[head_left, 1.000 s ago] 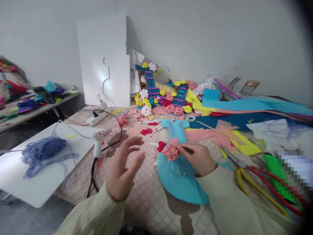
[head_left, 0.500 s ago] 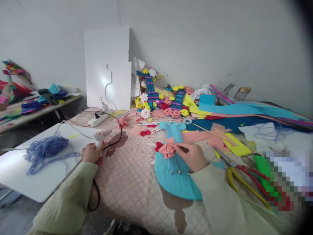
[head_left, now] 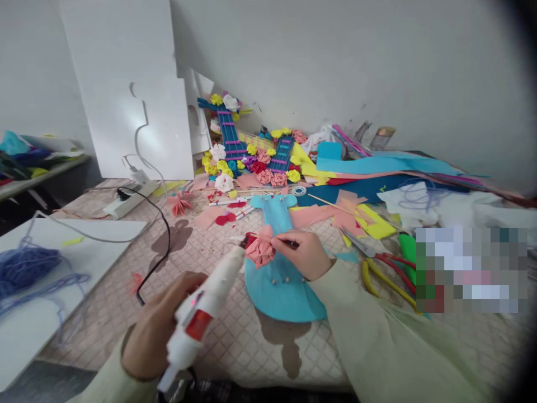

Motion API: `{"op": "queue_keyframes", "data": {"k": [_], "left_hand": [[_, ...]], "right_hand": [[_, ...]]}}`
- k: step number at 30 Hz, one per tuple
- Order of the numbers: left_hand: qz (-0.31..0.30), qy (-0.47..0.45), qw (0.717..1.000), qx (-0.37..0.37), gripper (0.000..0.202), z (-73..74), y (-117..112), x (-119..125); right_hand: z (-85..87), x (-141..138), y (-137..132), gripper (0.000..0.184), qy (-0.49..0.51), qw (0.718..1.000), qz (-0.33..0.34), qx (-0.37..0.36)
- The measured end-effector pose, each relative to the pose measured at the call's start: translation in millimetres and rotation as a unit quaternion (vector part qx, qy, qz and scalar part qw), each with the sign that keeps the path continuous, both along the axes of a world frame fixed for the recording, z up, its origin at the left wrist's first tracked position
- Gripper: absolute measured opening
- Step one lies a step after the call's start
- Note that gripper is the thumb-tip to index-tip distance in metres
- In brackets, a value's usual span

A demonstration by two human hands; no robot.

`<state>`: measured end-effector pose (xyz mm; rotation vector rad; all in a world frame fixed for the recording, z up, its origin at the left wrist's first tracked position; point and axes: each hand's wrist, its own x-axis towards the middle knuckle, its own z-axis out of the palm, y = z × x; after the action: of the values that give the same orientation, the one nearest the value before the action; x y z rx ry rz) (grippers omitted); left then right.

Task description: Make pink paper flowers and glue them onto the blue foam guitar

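Observation:
My left hand (head_left: 161, 322) is wrapped round a white hot glue gun (head_left: 205, 308) with an orange-red label. The gun's nozzle points up and right, close to the left side of a pink paper flower (head_left: 260, 250); I cannot tell whether they touch. My right hand (head_left: 304, 252) pinches the flower's right edge. The flower is over a turquoise paper-covered guitar shape (head_left: 285, 296), with small beads on its body and head. A bit of dark red paper (head_left: 250, 239) shows at the flower's upper left.
Scissors with red handles (head_left: 392, 260) and a yellow-handled tool (head_left: 371, 280) lie to the right. Blue yarn (head_left: 31, 268) rests on a white board (head_left: 90, 235) at left. A power strip (head_left: 130, 198) with cables and decorated blue guitar shapes (head_left: 230, 137) stand farther back.
My left hand has brought the glue gun from beside the power cord rightward and nearer, its nozzle at the flower. My right hand keeps its pinch. The whole view has shifted.

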<state>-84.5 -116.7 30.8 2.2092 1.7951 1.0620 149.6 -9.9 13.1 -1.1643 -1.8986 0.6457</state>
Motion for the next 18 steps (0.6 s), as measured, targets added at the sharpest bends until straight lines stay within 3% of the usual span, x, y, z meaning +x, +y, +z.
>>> {"op": "queue_keyframes", "data": {"k": [3,5,18], "left_hand": [[-0.088,0.04,0.995,-0.004,0.019,-12.1,5.0,15.2],[-0.113,0.077,0.991,-0.009,0.019,-17.4,9.4,17.4],[-0.109,0.148,0.982,-0.036,0.02,-23.2,15.5,24.6]], "right_hand": [[2.1,0.8,0.4,0.017,-0.002,1.0,0.001,-0.006],[3.2,1.2,0.4,0.017,-0.006,1.0,0.003,-0.003],[3.0,1.5,-1.6,0.016,-0.008,1.0,-0.004,0.008]]}}
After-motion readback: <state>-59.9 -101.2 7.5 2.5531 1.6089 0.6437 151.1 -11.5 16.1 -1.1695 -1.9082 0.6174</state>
